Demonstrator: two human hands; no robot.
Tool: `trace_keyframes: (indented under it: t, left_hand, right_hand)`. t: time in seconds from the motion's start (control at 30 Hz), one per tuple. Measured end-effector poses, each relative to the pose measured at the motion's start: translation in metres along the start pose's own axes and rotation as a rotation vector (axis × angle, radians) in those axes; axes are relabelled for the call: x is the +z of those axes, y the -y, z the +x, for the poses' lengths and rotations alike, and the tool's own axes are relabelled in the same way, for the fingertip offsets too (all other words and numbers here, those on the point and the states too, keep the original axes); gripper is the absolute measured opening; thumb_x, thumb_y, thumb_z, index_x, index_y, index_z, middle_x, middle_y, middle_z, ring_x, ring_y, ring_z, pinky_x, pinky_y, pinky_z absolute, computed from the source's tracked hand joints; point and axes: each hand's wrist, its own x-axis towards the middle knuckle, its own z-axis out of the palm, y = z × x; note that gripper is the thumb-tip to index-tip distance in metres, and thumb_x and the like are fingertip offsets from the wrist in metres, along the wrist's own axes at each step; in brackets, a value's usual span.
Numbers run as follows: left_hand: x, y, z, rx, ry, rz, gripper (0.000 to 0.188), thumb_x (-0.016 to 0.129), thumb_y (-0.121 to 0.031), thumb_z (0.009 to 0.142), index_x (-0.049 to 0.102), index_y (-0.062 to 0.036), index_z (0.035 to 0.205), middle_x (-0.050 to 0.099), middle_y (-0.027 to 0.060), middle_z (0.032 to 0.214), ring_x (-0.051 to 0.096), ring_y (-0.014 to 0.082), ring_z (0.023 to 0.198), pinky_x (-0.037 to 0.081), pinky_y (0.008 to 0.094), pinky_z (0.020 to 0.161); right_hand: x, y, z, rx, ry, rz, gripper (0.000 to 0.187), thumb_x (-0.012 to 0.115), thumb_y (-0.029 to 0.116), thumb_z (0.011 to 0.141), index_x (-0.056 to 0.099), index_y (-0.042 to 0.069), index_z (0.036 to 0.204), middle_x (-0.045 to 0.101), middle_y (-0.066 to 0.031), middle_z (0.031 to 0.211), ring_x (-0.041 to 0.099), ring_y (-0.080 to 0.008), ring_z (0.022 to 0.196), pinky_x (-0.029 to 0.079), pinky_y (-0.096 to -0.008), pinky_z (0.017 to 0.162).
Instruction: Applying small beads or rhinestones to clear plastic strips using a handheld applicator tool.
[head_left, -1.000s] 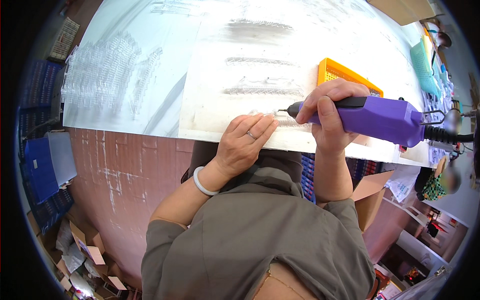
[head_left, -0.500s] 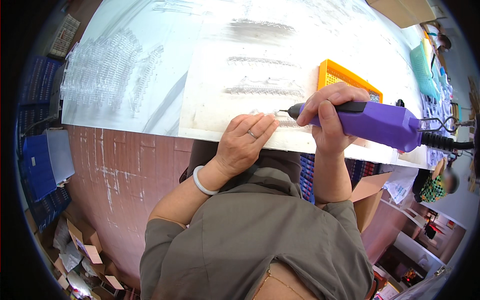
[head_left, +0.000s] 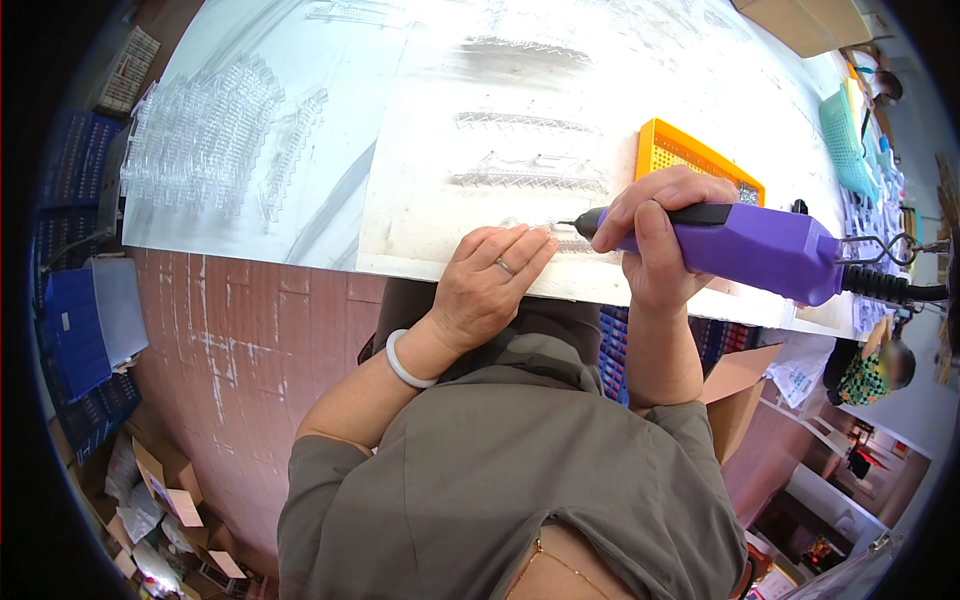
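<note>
My right hand [head_left: 660, 225] is closed round a purple electric screwdriver [head_left: 765, 245] with a black nose. The tool lies nearly level, and its thin bit points left, close to my left fingertips. My left hand [head_left: 495, 280] rests flat at the table's near edge, fingers stretched out side by side, on a clear plastic strip [head_left: 575, 247] that it largely covers. Whether the bit touches the strip I cannot tell. Beyond my hands lie more clear toothed plastic strips [head_left: 530, 181] in rows on a white board [head_left: 400, 215].
A thick pile of clear strips [head_left: 205, 135] covers the table's left side. A yellow-orange tray [head_left: 652, 150] with small metal parts stands behind my right hand. Farther right is a teal basket [head_left: 848, 140]. A hook and a black cable [head_left: 890, 285] join the screwdriver's rear end.
Both hands and the screwdriver stay almost where they were; only a very slight shift shows. Another person at the far right has moved a little.
</note>
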Motion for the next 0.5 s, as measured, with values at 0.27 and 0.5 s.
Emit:
trace_keyframes:
  t: [0.27,0.5]
  left_hand:
    - [0.0015,0.0006,-0.0016,-0.006,0.000,-0.013,0.036,0.055,-0.008,0.082,0.066,-0.0050,0.116,0.062,0.0036,0.121,0.057,0.0200,0.109,0.045,0.0338,0.094]
    - [0.0008,0.0006,-0.0007,-0.004,-0.009,-0.019,0.036,0.055,-0.008,0.082,0.066,-0.0046,0.116,0.062,0.0036,0.120,0.057,0.0197,0.109,0.045,0.0337,0.093]
  right_hand:
    - [0.0020,0.0009,0.0015,-0.015,0.039,-0.037,0.018,0.054,-0.007,0.083,0.049,0.003,0.097,0.060,-0.0117,0.069,0.058,-0.0159,0.051,0.051,-0.0245,0.045]
    - [0.0028,0.0036,0.0055,-0.037,0.029,-0.066,0.018,0.055,-0.008,0.082,0.050,0.003,0.095,0.060,-0.0116,0.068,0.059,-0.0164,0.051,0.051,-0.0246,0.045]
